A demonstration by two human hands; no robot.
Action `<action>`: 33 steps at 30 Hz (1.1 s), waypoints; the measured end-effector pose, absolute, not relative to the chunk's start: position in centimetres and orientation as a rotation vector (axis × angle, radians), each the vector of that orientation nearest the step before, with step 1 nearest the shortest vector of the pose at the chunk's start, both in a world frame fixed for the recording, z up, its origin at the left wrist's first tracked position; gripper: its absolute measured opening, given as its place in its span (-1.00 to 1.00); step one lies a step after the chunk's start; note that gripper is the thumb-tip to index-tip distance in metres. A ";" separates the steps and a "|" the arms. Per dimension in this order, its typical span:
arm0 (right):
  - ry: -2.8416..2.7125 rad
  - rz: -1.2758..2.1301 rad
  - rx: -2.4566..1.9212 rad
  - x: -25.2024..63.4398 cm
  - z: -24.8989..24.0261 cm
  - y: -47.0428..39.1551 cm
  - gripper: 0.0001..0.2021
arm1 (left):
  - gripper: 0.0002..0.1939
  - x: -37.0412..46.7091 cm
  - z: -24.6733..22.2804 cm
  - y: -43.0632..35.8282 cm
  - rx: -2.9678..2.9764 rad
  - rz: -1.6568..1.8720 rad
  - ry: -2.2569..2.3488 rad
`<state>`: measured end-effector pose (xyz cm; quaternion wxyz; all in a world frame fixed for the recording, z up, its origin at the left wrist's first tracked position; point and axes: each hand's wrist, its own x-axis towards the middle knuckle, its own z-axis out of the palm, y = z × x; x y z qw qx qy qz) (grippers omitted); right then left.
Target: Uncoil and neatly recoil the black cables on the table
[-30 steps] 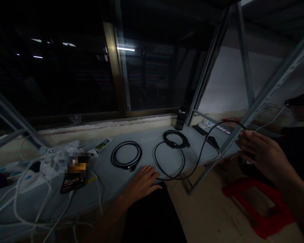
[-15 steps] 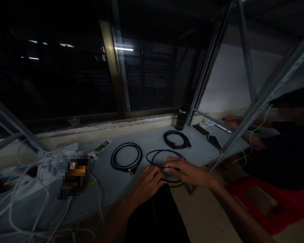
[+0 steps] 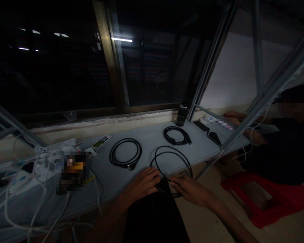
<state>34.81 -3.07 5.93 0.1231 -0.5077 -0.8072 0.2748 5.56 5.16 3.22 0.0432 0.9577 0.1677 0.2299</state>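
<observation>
A loosely looped black cable (image 3: 172, 151) lies partly over the front edge of the grey table, with both my hands on it. My left hand (image 3: 146, 182) is closed on the cable at the left side of the loop. On the right side, my right hand (image 3: 186, 189) pinches the cable, and its loop runs behind these fingers. To the left on the table rests a second coiled black cable (image 3: 112, 156) with its plug towards me. Farther back lies a third coiled black cable (image 3: 165, 135).
A dark bottle (image 3: 181, 114) stands by the window. White cords (image 3: 44, 192) tangle at left beside a pixelated item. A slanted metal post (image 3: 239, 129) rises at right. Beyond it a person in dark clothing (image 3: 288, 148) sits near a red stool (image 3: 264, 212).
My hands have moved apart slightly, the right one going right and down. The cable loop between them has opened wider. The view has shifted a little.
</observation>
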 end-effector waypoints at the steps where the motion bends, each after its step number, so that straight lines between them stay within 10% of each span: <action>1: -2.344 0.820 -1.490 34.8 6.5 -3.5 -0.53 | -0.72 5.3 4.0 5.1 2.883 0.728 0.545; 12: -1.489 1.700 -0.549 37.0 13.8 -4.1 -0.50 | -0.33 4.3 15.4 5.6 1.759 0.972 0.645; 23: -0.561 1.740 -0.460 33.0 1.0 -2.5 -0.46 | -0.44 7.5 6.7 5.9 0.219 1.018 0.555; 33: -0.203 1.526 -0.469 31.5 -0.6 -4.5 -0.48 | -0.30 9.5 3.1 3.2 0.696 1.186 0.907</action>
